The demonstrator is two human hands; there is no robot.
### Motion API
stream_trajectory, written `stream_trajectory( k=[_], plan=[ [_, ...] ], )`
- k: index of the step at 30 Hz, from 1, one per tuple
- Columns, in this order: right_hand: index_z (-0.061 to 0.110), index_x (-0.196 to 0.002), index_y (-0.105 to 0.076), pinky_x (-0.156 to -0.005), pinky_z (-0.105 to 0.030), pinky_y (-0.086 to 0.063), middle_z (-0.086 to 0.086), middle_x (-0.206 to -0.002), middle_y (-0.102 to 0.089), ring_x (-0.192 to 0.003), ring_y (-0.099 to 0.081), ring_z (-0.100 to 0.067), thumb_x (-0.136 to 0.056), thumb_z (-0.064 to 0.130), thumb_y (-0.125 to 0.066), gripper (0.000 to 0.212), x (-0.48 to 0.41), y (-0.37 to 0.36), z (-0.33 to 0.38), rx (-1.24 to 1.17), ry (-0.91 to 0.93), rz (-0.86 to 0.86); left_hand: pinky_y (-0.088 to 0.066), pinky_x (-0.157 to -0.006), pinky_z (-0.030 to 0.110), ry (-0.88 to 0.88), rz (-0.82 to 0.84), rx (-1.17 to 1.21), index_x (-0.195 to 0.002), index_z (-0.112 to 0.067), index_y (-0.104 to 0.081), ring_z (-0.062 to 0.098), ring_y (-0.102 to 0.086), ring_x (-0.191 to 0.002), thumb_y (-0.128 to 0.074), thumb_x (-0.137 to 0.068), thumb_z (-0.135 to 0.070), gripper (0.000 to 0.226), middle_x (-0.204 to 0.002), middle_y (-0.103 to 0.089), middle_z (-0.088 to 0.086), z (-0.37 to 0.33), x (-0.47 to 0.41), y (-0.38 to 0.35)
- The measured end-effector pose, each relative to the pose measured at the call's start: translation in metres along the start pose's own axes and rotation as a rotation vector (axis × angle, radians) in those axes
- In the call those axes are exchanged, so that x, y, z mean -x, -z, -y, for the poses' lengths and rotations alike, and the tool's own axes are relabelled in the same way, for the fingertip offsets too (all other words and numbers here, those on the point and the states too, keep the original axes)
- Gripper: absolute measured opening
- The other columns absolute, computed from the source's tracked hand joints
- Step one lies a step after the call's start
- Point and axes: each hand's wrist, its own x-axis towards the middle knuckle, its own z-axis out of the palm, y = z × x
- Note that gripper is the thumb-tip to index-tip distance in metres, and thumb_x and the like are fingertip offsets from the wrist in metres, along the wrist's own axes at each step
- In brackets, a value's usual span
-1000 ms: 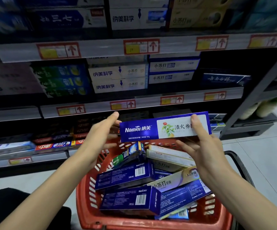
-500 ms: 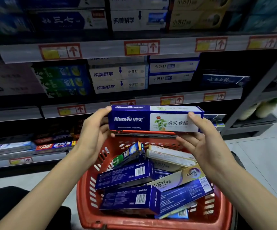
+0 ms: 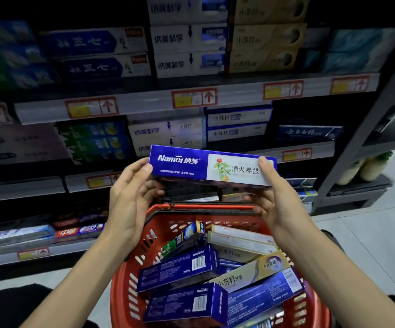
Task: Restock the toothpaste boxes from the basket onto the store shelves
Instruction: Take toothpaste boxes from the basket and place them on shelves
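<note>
Head view, starting at the left: the shelves (image 3: 144, 101) carry toothpaste cartons laid lengthwise in stacks, printed faces outward, so I judge the next one should go in the same way. I have the left hand (image 3: 130, 197) pinching the left end of the Namei box (image 3: 191, 165), thumb on the printed face, fingers curled behind and under it. The box sits in the air above the far rim of the red basket (image 3: 125, 287), in front of the middle shelf, with its long side nearly level, dipping slightly to the right, and its front toward the camera. Holding it by both ends leaves the label readable, which I take to be for matching it against the stock. I see white cartons (image 3: 165, 131) just behind it, but no blue row I can be sure of. The right hand (image 3: 277, 204) grips the right end likewise, thumb on the white panel, fingers beneath. Below, the basket holds a loose heap of other boxes (image 3: 177, 268), lying crosswise on one another, so plenty remains to shelve.
</note>
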Motion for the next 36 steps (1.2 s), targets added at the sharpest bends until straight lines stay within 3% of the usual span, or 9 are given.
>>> stream_trajectory(
  k=[3, 8, 10, 15, 19, 26, 31, 34, 36],
  plan=[
    [0.017, -0.115, -0.066, -0.057, -0.026, -0.054, -0.002, -0.092, -0.081, -0.068, -0.074, -0.015, -0.084, 0.06, -0.075, 0.054, 0.0, -0.004, 0.01, 0.016, 0.046, -0.014, -0.058, -0.066, 0.023, -0.039, -0.012, 0.004, -0.124, -0.016, -0.067, 0.013, -0.065, -0.079, -0.074, -0.084, -0.034, 0.044, -0.103, -0.075, 0.007, -0.008, 0.005, -0.006],
    [0.017, -0.104, -0.069, -0.054, -0.023, -0.052, -0.005, -0.1, -0.08, -0.09, -0.077, -0.022, -0.084, 0.058, -0.074, 0.046, 0.005, -0.006, 0.027, 0.089, 0.18, 0.014, -0.059, -0.073, 0.022, -0.092, -0.018, -0.043, -0.117, -0.028, -0.075, 0.014, -0.07, -0.087, -0.089, -0.067, -0.054, 0.058, -0.112, -0.076, 0.01, -0.028, 0.016, -0.005],
    [0.019, -0.103, -0.071, -0.063, -0.029, -0.05, -0.005, -0.102, -0.079, -0.095, -0.074, -0.025, -0.085, 0.06, -0.073, 0.044, 0.007, -0.008, 0.039, 0.129, 0.229, 0.045, -0.059, -0.074, 0.022, -0.117, -0.016, -0.065, -0.117, -0.028, -0.075, 0.013, -0.071, -0.09, -0.09, -0.066, -0.055, 0.059, -0.109, -0.077, 0.008, -0.043, 0.018, -0.006],
    [0.02, -0.11, -0.072, -0.069, -0.037, -0.046, -0.008, -0.106, -0.078, -0.105, -0.07, -0.04, -0.098, 0.047, -0.062, 0.031, 0.008, -0.018, 0.076, 0.144, 0.324, 0.116, -0.061, -0.081, 0.031, -0.199, -0.012, -0.185, -0.125, -0.021, -0.069, 0.019, -0.073, -0.099, -0.074, -0.083, -0.03, 0.043, -0.108, -0.078, 0.006, -0.09, 0.013, -0.014],
    [0.019, -0.116, -0.07, -0.069, -0.038, -0.046, -0.01, -0.11, -0.077, -0.096, -0.073, -0.035, -0.1, 0.039, -0.059, 0.028, 0.013, -0.033, 0.117, 0.131, 0.39, 0.196, -0.058, -0.088, 0.042, -0.277, 0.0, -0.261, -0.125, -0.022, -0.068, 0.025, -0.074, -0.101, -0.074, -0.085, -0.029, 0.041, -0.114, -0.077, 0.006, -0.135, 0.007, -0.023],
    [0.029, -0.114, -0.075, -0.076, -0.034, -0.054, 0.007, -0.105, -0.079, -0.098, -0.074, -0.013, -0.099, 0.043, -0.063, 0.024, 0.025, -0.056, 0.199, 0.189, 0.621, 0.25, -0.063, -0.082, 0.03, -0.412, -0.003, -0.372, -0.121, -0.024, -0.07, 0.014, -0.076, -0.102, -0.074, -0.089, -0.023, 0.032, -0.108, -0.08, -0.003, -0.21, -0.006, -0.049],
    [0.037, -0.102, -0.075, -0.07, -0.013, -0.05, 0.02, -0.098, -0.078, -0.087, -0.068, 0.009, -0.101, 0.038, -0.062, 0.013, 0.021, -0.072, 0.253, 0.296, 0.807, 0.287, -0.059, -0.079, 0.019, -0.516, -0.042, -0.474, -0.12, -0.028, -0.073, 0.002, -0.074, -0.098, -0.075, -0.093, -0.018, 0.03, -0.1, -0.079, -0.019, -0.252, -0.026, -0.078],
    [0.033, -0.123, -0.074, -0.094, -0.031, -0.054, 0.014, -0.115, -0.076, -0.109, -0.067, -0.003, -0.099, 0.045, -0.065, 0.029, 0.003, -0.086, 0.274, 0.378, 0.898, 0.24, -0.054, -0.081, 0.015, -0.566, -0.113, -0.53, -0.12, -0.029, -0.073, -0.01, -0.07, -0.091, -0.074, -0.095, -0.015, 0.029, -0.087, -0.074, -0.033, -0.269, -0.044, -0.095],
    [0.029, -0.131, -0.072, -0.098, -0.036, -0.053, 0.013, -0.118, -0.075, -0.114, -0.066, -0.008, -0.098, 0.042, -0.067, 0.036, -0.011, -0.096, 0.286, 0.398, 0.944, 0.188, -0.049, -0.078, 0.008, -0.599, -0.166, -0.563, -0.121, -0.03, -0.073, -0.016, -0.066, -0.086, -0.073, -0.096, -0.013, 0.03, -0.085, -0.069, -0.035, -0.279, -0.06, -0.106]
  ],
)
